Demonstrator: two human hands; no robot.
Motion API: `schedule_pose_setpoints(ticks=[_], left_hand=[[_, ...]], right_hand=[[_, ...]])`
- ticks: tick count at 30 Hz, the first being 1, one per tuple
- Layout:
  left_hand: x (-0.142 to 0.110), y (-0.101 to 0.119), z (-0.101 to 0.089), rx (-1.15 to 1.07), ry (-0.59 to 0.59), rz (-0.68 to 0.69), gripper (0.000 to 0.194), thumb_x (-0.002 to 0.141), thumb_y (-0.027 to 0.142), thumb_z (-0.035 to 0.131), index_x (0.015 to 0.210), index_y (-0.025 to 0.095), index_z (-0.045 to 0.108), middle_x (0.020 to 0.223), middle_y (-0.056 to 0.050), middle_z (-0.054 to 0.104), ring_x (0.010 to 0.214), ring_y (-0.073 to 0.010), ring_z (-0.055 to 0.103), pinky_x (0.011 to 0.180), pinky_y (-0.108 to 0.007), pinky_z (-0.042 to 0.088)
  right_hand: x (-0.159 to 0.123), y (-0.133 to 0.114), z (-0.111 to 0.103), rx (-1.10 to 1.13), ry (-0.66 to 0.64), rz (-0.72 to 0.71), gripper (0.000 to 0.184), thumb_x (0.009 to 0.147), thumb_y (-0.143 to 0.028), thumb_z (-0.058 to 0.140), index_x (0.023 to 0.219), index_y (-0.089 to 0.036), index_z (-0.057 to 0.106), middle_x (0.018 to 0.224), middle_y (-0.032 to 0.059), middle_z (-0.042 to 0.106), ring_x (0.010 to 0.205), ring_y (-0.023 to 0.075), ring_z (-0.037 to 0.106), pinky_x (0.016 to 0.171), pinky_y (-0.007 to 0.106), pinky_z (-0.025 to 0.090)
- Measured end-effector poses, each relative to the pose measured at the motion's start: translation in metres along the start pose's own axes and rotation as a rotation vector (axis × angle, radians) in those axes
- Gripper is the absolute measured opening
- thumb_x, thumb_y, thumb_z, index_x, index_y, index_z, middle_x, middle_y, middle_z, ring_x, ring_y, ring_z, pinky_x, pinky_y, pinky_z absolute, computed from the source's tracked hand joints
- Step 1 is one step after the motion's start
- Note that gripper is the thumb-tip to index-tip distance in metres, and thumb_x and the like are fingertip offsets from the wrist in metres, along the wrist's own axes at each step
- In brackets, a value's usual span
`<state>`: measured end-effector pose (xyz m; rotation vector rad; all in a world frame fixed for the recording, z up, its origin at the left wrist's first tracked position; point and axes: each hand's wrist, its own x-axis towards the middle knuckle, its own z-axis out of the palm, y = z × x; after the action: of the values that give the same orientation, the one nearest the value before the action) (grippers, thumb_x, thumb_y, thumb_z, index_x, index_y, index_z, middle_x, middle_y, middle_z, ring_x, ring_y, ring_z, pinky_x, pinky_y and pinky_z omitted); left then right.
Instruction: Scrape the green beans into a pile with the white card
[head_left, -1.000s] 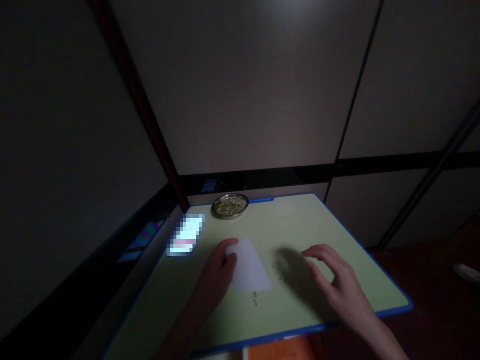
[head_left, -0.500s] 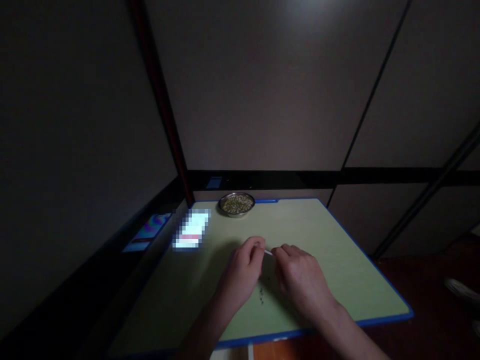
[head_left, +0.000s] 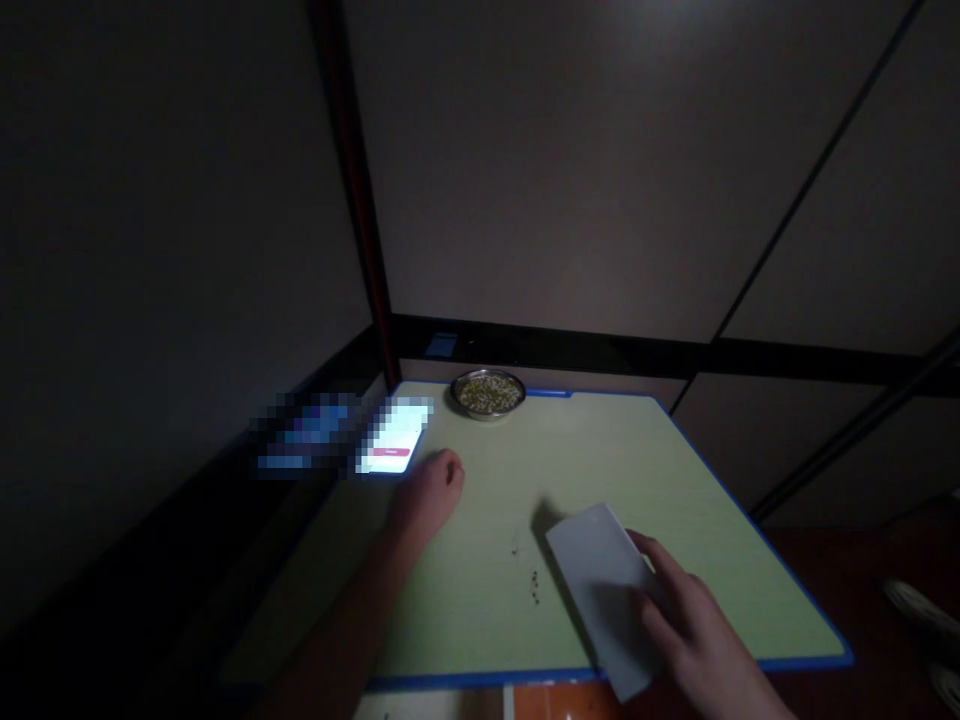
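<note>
My right hand grips a pale grey, flat rectangular piece by its right side, thumb over its face. Whether it is a thin box or folded card I cannot tell. It is tilted over the front of the green tabletop. My left hand is curled closed over the left part of the table, near the phone; what its fingers hold, if anything, is hidden. Between the hands, several small dark specks lie on the table, with a faint pale bit just above them.
A round metal bowl of greenish-white pieces, like bean sprouts, stands at the back edge. A lit phone, partly pixelated, leans at the left. Walls border the table's back and left. Shoes show on the floor at right.
The hands, earlier close together around a thin white stick-like thing, have parted. My left hand moved left; my right hand moved towards me and now holds the grey rectangular piece.
</note>
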<state>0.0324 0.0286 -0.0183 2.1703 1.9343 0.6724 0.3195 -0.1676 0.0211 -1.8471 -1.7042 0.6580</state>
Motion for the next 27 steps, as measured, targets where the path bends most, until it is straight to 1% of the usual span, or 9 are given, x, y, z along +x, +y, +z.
schedule_pose_setpoints(ticks=[3, 6, 9, 12, 17, 20, 23, 25, 27], left_hand=[[-0.001, -0.003, 0.003, 0.024, -0.009, 0.023, 0.02, 0.088, 0.031, 0.041, 0.086, 0.025, 0.061, 0.077, 0.001, 0.065, 0.063, -0.0123, 0.053, 0.056, -0.024, 0.027], [-0.001, -0.005, 0.003, 0.033, -0.016, 0.021, 0.022, 0.088, 0.032, 0.041, 0.086, 0.025, 0.061, 0.077, 0.001, 0.065, 0.062, -0.0123, 0.052, 0.056, -0.025, 0.026], [-0.001, -0.004, 0.001, 0.031, -0.028, 0.016, 0.022, 0.088, 0.032, 0.041, 0.087, 0.025, 0.062, 0.078, 0.001, 0.065, 0.064, -0.0125, 0.053, 0.057, -0.025, 0.026], [-0.002, -0.001, -0.001, 0.039, -0.041, 0.013, 0.022, 0.088, 0.032, 0.041, 0.087, 0.026, 0.062, 0.078, 0.001, 0.066, 0.064, -0.0126, 0.053, 0.057, -0.024, 0.026], [-0.005, 0.001, -0.003, 0.045, -0.041, 0.018, 0.021, 0.088, 0.031, 0.042, 0.086, 0.026, 0.062, 0.079, 0.001, 0.066, 0.065, -0.0122, 0.054, 0.058, -0.024, 0.027], [-0.005, 0.001, -0.003, 0.031, -0.043, 0.004, 0.021, 0.088, 0.031, 0.042, 0.087, 0.026, 0.062, 0.078, 0.001, 0.066, 0.066, -0.0124, 0.054, 0.058, -0.024, 0.028], [-0.005, 0.001, -0.003, 0.016, -0.034, 0.014, 0.02, 0.087, 0.031, 0.043, 0.087, 0.026, 0.063, 0.078, 0.001, 0.067, 0.067, -0.0129, 0.055, 0.058, -0.024, 0.028], [-0.005, 0.002, -0.004, 0.015, -0.035, 0.01, 0.02, 0.087, 0.031, 0.044, 0.086, 0.026, 0.063, 0.078, 0.001, 0.067, 0.066, -0.0129, 0.055, 0.058, -0.024, 0.028], [-0.005, 0.003, -0.005, 0.02, -0.048, -0.005, 0.02, 0.087, 0.031, 0.044, 0.087, 0.026, 0.063, 0.078, 0.001, 0.067, 0.067, -0.0128, 0.055, 0.058, -0.024, 0.028]], right_hand=[[-0.005, 0.014, 0.007, 0.039, -0.004, 0.023, 0.06, 0.085, -0.032, 0.044, 0.143, -0.017, 0.039, 0.132, 0.0112, 0.058, 0.122, 0.0245, 0.052, 0.102, 0.036, 0.039], [-0.006, 0.025, 0.009, 0.056, -0.018, 0.041, 0.061, 0.084, -0.031, 0.047, 0.143, -0.016, 0.042, 0.132, 0.0114, 0.058, 0.124, 0.0253, 0.051, 0.108, 0.039, 0.034], [-0.006, 0.03, 0.011, 0.06, -0.023, 0.065, 0.061, 0.083, -0.031, 0.049, 0.142, -0.015, 0.044, 0.13, 0.0124, 0.059, 0.124, 0.0264, 0.051, 0.11, 0.041, 0.031], [-0.005, 0.024, 0.017, 0.057, -0.029, 0.077, 0.061, 0.084, -0.032, 0.049, 0.142, -0.014, 0.043, 0.13, 0.013, 0.059, 0.125, 0.0262, 0.05, 0.11, 0.041, 0.031], [0.003, 0.002, 0.025, 0.118, -0.021, 0.035, 0.062, 0.083, -0.028, 0.048, 0.142, -0.013, 0.042, 0.132, 0.0125, 0.058, 0.127, 0.0251, 0.048, 0.11, 0.039, 0.032], [0.005, -0.003, 0.019, 0.141, -0.003, 0.012, 0.061, 0.084, -0.026, 0.046, 0.143, -0.014, 0.041, 0.133, 0.0123, 0.058, 0.126, 0.0255, 0.049, 0.108, 0.041, 0.035], [0.002, 0.001, 0.01, 0.119, 0.009, 0.003, 0.06, 0.083, -0.026, 0.048, 0.142, -0.015, 0.043, 0.132, 0.0117, 0.058, 0.123, 0.0259, 0.052, 0.107, 0.041, 0.036], [-0.002, 0.003, 0.007, 0.088, -0.019, 0.01, 0.061, 0.083, -0.028, 0.05, 0.142, -0.016, 0.044, 0.13, 0.0116, 0.06, 0.122, 0.026, 0.053, 0.107, 0.04, 0.036], [-0.007, 0.001, 0.007, 0.053, -0.063, 0.038, 0.061, 0.083, -0.031, 0.05, 0.142, -0.017, 0.044, 0.126, 0.0119, 0.063, 0.118, 0.0262, 0.056, 0.105, 0.039, 0.038]])
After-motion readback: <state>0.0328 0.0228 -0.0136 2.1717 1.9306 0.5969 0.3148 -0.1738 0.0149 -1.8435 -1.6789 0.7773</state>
